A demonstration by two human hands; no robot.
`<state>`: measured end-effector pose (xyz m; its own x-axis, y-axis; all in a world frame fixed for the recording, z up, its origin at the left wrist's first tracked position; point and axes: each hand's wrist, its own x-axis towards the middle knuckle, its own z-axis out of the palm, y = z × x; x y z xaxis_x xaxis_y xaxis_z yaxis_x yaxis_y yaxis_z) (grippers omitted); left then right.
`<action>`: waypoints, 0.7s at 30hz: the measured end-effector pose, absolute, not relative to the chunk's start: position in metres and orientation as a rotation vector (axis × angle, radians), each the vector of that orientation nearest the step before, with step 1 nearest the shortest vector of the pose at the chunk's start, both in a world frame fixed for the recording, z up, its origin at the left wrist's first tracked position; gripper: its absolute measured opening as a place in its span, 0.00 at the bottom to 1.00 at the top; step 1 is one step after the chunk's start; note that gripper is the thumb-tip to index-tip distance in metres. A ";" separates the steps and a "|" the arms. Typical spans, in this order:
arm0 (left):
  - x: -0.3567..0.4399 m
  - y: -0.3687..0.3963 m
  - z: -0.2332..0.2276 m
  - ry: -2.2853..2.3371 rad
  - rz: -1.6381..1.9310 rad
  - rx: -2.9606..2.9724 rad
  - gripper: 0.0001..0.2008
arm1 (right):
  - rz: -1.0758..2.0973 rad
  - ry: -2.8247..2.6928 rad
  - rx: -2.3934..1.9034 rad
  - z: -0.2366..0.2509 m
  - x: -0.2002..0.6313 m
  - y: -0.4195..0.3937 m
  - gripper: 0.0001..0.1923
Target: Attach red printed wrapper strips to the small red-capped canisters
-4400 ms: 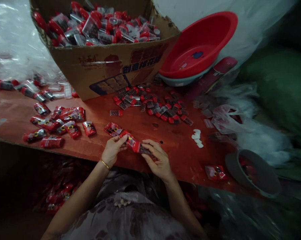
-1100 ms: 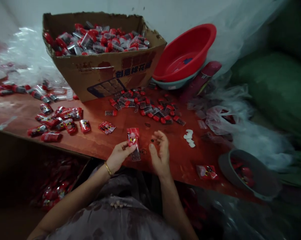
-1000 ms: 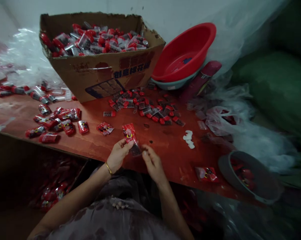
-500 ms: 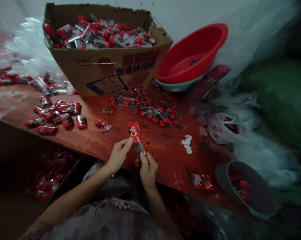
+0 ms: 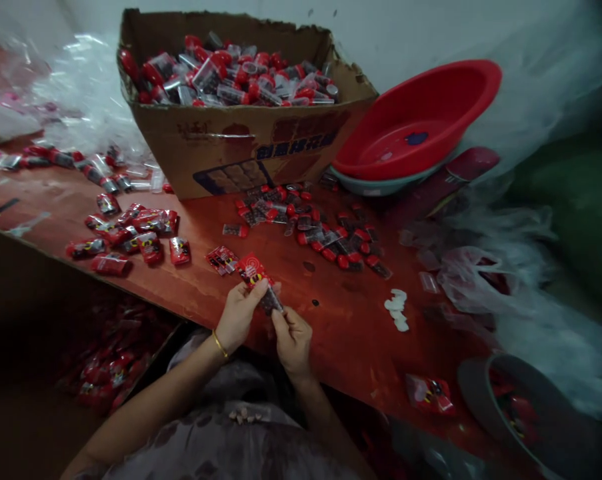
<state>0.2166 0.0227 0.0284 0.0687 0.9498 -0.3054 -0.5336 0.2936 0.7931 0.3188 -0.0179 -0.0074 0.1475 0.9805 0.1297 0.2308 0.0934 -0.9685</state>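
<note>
Fingers of left hand and right hand pinch a glossy, crinkly red sachet.

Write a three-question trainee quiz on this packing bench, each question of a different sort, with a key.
1. True or false: both the left hand and the right hand hold the red packet.
2. Multiple choice: the cardboard box holds A) white discs, B) red-capped clear tubes, C) nothing.
3. Fill in: the red basin rests tilted to the ___ of the box, seen from the camera.

Key: 1 true, each hand has a grip on the packet above the table edge. 2 B, the tubes are heaped to the rim; the white discs lie on the table. 3 right.
</note>
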 end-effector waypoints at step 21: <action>0.153 0.024 0.010 0.761 1.044 0.542 0.22 | 1.094 -1.342 -1.227 0.005 0.256 0.025 0.21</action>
